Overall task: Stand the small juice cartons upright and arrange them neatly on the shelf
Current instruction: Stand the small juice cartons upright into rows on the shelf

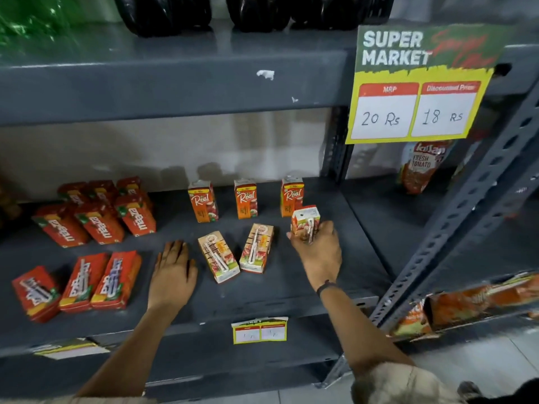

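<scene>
Shelf (306, 290): dark grey metal board, seen from above and in front; clock directions below are read on the picture, 12 o'clock toward the back wall
Right hand (319, 252): at 3 o'clock of the board; fingers wrapped around a small carton (304, 221), straw side toward the camera; the carton is nearly upright, and whether its base touches the board cannot be told
Left hand (172, 269): at 6 o'clock; flat on the board, palm down, fingers spread, grasping nothing
Standing Real cartons: three in a row toward 12 o'clock, labels forward, well apart from each other; left (203, 202), middle (246, 198), right (291, 196); the held carton sits just in front of the right one
Lying cartons: two between the hands, on their fronts with straws up; left one (218, 256) just beside the left hand; right one (256, 247) near the right hand
Maaza cartons: red packs at 9 o'clock; back cluster (96, 212) leaning or tipped; front three (78, 284) flat
Price sign (420, 86): at 1 o'clock, hung from the upper shelf; reads 20 Rs and 18 Rs
Small price tag (259, 330): on the front edge, at 6 o'clock
Wristband (326, 286): dark, on the right wrist
</scene>
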`<state>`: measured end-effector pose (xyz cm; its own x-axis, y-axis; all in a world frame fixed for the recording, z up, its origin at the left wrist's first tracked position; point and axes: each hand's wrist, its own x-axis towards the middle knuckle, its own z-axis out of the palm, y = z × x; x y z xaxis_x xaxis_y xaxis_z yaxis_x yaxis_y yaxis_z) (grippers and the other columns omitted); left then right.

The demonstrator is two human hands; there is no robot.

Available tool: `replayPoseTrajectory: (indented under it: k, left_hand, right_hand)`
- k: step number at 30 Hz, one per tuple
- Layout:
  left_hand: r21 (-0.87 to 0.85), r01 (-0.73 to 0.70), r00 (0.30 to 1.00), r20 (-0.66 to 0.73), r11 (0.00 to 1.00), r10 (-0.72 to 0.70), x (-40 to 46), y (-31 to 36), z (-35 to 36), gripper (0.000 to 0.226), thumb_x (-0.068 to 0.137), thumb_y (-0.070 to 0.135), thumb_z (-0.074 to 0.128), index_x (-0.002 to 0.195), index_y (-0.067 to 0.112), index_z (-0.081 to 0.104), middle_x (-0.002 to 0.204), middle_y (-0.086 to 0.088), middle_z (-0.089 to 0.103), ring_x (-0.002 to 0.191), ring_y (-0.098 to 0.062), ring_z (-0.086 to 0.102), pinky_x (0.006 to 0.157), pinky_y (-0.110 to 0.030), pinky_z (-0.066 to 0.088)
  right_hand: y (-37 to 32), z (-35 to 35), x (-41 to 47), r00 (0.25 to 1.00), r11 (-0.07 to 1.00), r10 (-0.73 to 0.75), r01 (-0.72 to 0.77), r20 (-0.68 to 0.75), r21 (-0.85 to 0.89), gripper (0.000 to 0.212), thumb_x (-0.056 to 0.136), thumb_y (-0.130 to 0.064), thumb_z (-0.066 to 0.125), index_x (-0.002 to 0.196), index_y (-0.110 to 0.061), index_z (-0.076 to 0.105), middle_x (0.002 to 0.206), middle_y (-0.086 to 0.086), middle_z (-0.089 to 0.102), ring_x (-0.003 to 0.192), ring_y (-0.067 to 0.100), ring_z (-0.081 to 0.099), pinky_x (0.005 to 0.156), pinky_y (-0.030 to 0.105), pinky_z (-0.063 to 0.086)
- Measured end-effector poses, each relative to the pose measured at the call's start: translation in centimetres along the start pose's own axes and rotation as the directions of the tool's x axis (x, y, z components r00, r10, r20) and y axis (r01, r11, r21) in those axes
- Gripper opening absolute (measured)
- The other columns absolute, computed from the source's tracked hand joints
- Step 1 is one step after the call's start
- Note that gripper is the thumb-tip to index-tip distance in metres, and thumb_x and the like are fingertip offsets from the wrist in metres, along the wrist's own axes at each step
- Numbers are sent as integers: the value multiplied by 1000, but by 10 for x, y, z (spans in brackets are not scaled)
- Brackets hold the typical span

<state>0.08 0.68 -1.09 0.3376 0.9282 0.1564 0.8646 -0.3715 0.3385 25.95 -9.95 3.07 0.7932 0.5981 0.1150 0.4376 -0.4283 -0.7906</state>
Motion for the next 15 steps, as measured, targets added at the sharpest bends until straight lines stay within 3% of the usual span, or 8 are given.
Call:
replayPoseTrajectory:
  k: [3, 6, 10, 13, 15]
  left_hand:
    - [6, -4, 1000, -6, 1000, 4, 0, 0, -1, 47, 92, 17, 43, 136, 0, 37, 149, -21, 33, 143, -33, 20, 118, -48, 19]
    - [4, -13, 1000, -11, 1000, 13, -1, 0, -2, 47, 93, 17, 43, 136, 0, 36, 149, -20, 33, 143, -33, 19, 119, -48, 19]
    - [6, -17, 1000, -9, 1000, 17, -2, 1, -3, 47, 93, 18, 42, 136, 1, 37, 149, -20, 33, 143, -33, 19, 119, -47, 18]
    - [4, -19, 1000, -15, 1000, 19, -2, 1, -3, 46, 93, 18, 42, 135, 1, 38, 148, -19, 34, 143, -33, 20, 118, -48, 20]
    - [-5, -16, 1000, -16, 1000, 15, -3, 1, -3, 46, 93, 18, 41, 135, 1, 38, 148, -19, 35, 143, -33, 20, 118, -48, 20]
  right_hand:
    - [-1, -15, 0, 1000, 998, -24, 25, 12, -56, 90, 58, -59, 77, 127, -13, 41, 125, 12, 49, 110, 33, 56, 75, 43, 53]
    - [-13, -36, 0, 988, 976, -106, 82, -111, -203, 96, 61, -76, 59, 132, -16, 36, 122, 13, 55, 103, 34, 61, 65, 39, 52]
    - [-49, -38, 15, 996, 867, -85, 83, 18, -492, 90, 72, -84, 25, 114, -9, 51, 93, 14, 67, 90, 34, 65, 55, 28, 36]
    - [-70, -32, 26, 991, 807, -53, 113, 119, -579, 75, 74, -81, 32, 80, -10, 57, 75, 9, 62, 83, 28, 66, 46, 21, 29]
    - [-73, -32, 33, 979, 797, -38, 150, 200, -585, 61, 79, -71, 46, 85, -12, 61, 90, 9, 68, 90, 27, 66, 55, 24, 38]
